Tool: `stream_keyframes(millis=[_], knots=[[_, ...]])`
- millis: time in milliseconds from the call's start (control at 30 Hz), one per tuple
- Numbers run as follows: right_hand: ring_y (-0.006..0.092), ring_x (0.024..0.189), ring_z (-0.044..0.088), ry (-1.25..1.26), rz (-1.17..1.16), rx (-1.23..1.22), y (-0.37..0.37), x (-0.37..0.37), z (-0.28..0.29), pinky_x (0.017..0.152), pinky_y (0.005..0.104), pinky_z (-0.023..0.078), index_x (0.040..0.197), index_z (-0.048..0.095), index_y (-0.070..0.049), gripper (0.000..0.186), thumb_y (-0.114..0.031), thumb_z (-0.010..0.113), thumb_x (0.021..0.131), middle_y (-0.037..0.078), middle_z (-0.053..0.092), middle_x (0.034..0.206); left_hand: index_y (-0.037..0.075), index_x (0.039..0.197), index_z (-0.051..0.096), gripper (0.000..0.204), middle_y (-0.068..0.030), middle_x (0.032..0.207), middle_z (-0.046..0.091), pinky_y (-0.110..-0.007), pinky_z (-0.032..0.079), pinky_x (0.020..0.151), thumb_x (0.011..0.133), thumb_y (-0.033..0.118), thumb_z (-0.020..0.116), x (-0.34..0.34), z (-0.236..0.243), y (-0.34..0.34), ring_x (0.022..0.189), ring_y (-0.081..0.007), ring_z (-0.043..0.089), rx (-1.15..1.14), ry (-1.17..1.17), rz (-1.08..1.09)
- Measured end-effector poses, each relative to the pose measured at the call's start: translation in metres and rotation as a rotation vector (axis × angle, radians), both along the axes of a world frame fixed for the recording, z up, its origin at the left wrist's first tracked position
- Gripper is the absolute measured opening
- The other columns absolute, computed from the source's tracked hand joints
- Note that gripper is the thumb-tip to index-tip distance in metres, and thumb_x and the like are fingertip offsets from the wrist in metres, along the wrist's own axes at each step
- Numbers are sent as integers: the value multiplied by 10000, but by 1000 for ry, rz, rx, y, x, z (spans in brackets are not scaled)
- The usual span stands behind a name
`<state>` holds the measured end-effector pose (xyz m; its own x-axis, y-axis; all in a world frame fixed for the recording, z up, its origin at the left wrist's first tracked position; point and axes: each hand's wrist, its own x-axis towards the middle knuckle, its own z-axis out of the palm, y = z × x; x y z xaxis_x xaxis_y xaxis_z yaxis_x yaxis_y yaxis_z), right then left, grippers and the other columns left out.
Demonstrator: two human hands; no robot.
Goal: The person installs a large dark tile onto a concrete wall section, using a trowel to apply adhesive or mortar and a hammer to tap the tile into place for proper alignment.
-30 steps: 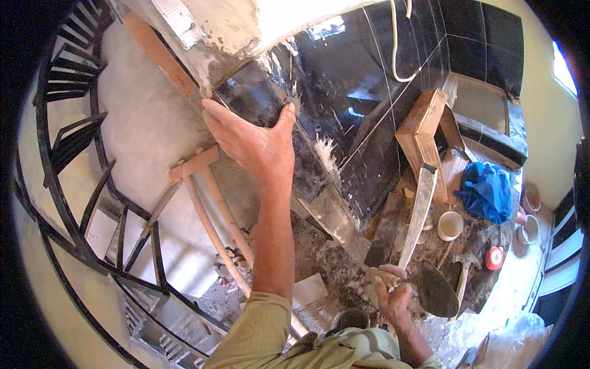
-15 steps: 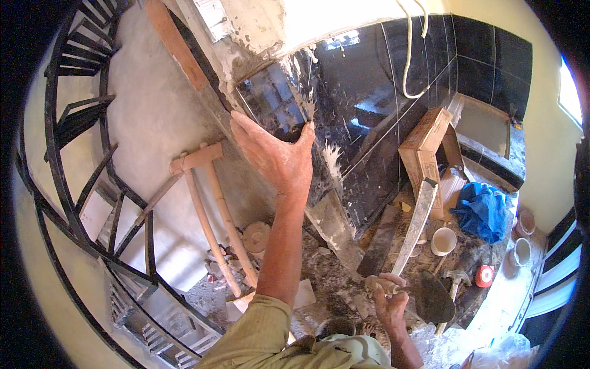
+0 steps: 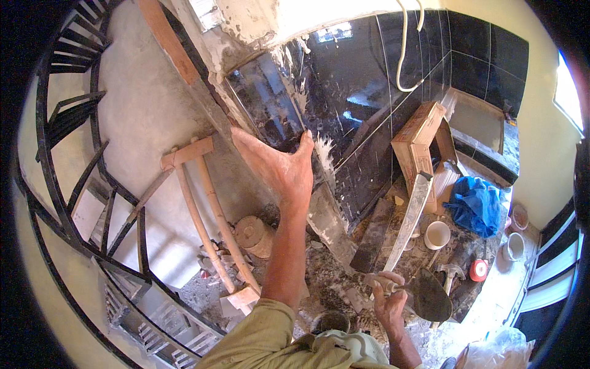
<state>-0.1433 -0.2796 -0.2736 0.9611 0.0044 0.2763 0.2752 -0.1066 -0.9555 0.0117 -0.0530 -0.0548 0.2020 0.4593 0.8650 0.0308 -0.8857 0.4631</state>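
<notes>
Khaki-green shirt (image 3: 264,329), loose creased left sleeve (image 3: 275,310) ending near the elbow, paler grey-green cloth (image 3: 356,347) at the front, bare forearms (image 3: 284,264), bare left hand (image 3: 283,172) and right hand (image 3: 391,302)

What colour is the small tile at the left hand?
Black and glossy; the tile shows best in the head view.

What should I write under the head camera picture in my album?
The left hand spreads at a glossy black tile while the right hand grips a trowel.
</notes>
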Motion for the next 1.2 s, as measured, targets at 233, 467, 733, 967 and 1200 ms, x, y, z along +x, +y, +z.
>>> stream_keyframes(millis=[233,467,733,967,1200], knots=[[242,979,618,10,-19,-14,-2,-1,-8,857,382,480,971,699,-4,143,-102,663,873,122,639,1049,-96,1497,33,1170,-336,1532,140,-506,144,1194,707,224,834,-1,-3,-6,1439,-458,156,-45,7,-49],[224,935,626,-6,-19,-9,-2,-3,-12,833,359,490,956,703,-11,130,-110,672,877,116,641,1032,-90,1502,11,1185,-336,1537,120,-497,124,1197,701,201,835,-6,-40,10,1449,-445,131,-126,0,-239],[258,982,616,-48,-19,-149,-5,-2,-6,844,379,489,933,700,-12,91,-20,634,871,132,648,993,-68,1512,-52,1238,-297,1574,54,-408,80,1204,708,175,857,-26,-66,22,1474,-357,87,-245,11,-369],[281,989,621,-141,-21,-246,-23,-5,-26,867,399,487,975,693,-9,136,-68,651,860,134,653,1038,-90,1507,-6,1243,-286,1575,68,-396,113,1201,689,200,884,-17,-17,37,1471,-337,102,-164,-25,-346],[251,904,643,-110,-172,-366,-59,-13,-27,803,365,510,963,655,-29,99,-92,658,887,124,646,980,-116,1481,29,1191,-317,1519,158,-431,169,1185,697,205,867,2,5,29,1407,-372,231,-273,-9,-619]])
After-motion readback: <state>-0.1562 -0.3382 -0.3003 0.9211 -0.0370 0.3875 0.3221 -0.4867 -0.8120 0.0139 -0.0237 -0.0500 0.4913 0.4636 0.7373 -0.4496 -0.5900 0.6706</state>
